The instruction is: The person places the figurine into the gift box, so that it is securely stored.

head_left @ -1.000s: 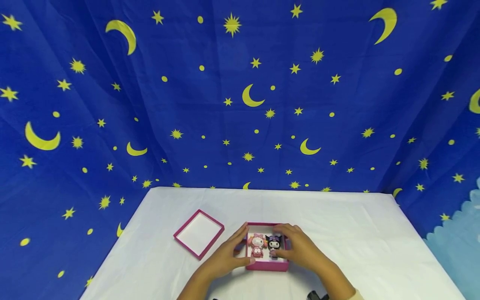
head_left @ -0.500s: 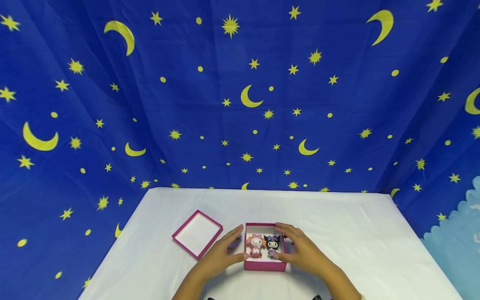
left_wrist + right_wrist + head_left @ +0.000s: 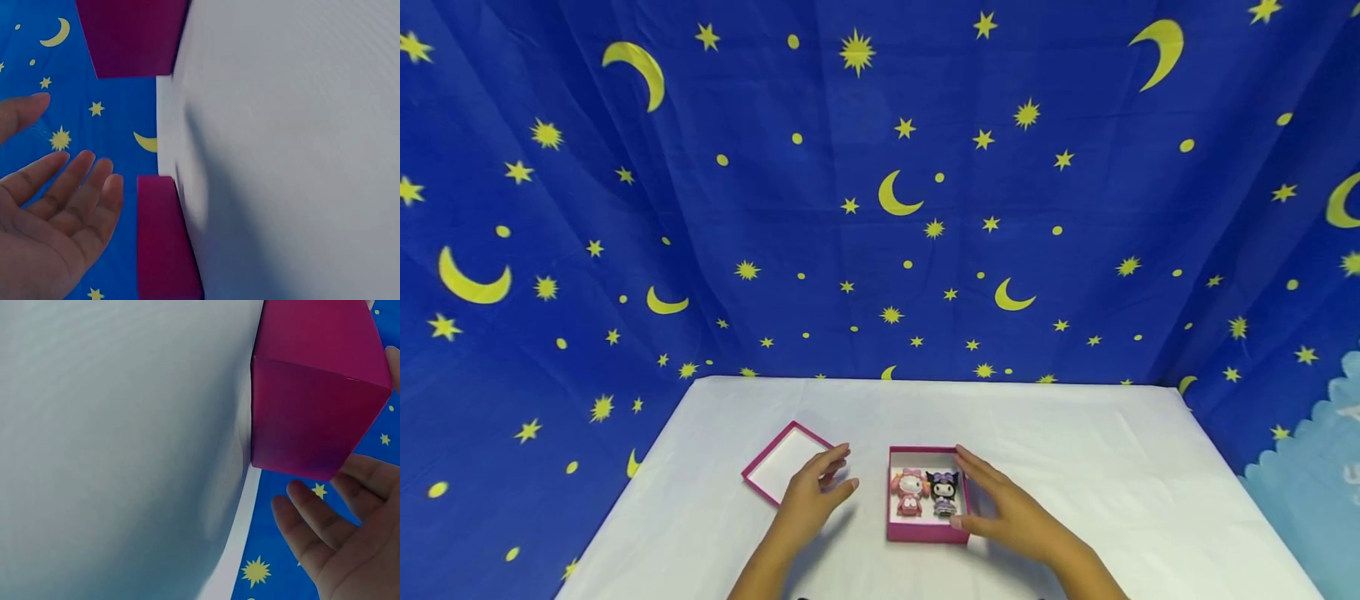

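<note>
A magenta box (image 3: 927, 533) with a white inside lies uncovered on the table. In it are a pink figurine (image 3: 910, 493) with big ears and, to its right, a black-and-purple figurine (image 3: 943, 493). My left hand (image 3: 808, 496) is held in the air over the near right edge of the magenta lid (image 3: 763, 485), fingers loosely bent and holding nothing. The right hand (image 3: 1011, 508) spans the box's right side, its thumb at the front corner and its straight fingers at the back corner. Its other fingers stand free in the right wrist view, beside the box wall (image 3: 309, 419).
White cloth covers the table (image 3: 1075, 433). A blue curtain (image 3: 820, 208) with yellow moons and stars hangs behind and at the sides. The lid lies inside up to the left of the box, turned at an angle.
My left hand has left the box's left side and moved left to the lid. The right hand has drawn slightly outward from the black figurine and stays at the box's right side.
</note>
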Tool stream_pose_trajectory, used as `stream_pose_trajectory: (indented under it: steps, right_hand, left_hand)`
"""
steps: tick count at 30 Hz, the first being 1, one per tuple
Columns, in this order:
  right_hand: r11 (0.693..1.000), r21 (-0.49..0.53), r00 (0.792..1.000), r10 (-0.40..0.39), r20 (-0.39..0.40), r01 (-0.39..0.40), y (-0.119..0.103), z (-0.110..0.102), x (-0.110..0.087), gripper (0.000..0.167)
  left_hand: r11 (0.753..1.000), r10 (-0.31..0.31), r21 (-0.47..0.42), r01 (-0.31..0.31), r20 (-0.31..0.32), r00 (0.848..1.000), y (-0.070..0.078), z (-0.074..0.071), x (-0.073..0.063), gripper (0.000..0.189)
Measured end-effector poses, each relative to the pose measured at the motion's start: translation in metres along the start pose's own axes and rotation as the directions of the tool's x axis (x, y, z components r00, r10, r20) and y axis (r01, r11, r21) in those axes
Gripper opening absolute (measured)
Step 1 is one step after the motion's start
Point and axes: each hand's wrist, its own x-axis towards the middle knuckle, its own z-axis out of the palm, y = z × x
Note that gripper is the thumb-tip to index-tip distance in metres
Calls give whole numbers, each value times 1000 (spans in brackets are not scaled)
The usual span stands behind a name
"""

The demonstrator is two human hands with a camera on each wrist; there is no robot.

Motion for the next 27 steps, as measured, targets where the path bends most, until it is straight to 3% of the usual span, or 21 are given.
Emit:
stream_pose_trajectory:
  steps: [4, 14, 27]
  right_hand:
    - [1000, -3, 1000, 3, 8, -3, 0, 0, -2, 94]
    - [999, 42, 999, 27, 44, -29, 1, 3, -3, 94]
    - [998, 44, 998, 39, 47, -41, 0, 4, -3, 92]
  left_hand:
    - [1000, -23, 16, 23, -44, 999, -4, -8, -4, 55]
    - [990, -113, 90, 113, -4, 994, -19, -31, -7, 58]
    - [978, -179, 114, 176, 22, 984, -22, -35, -7, 64]
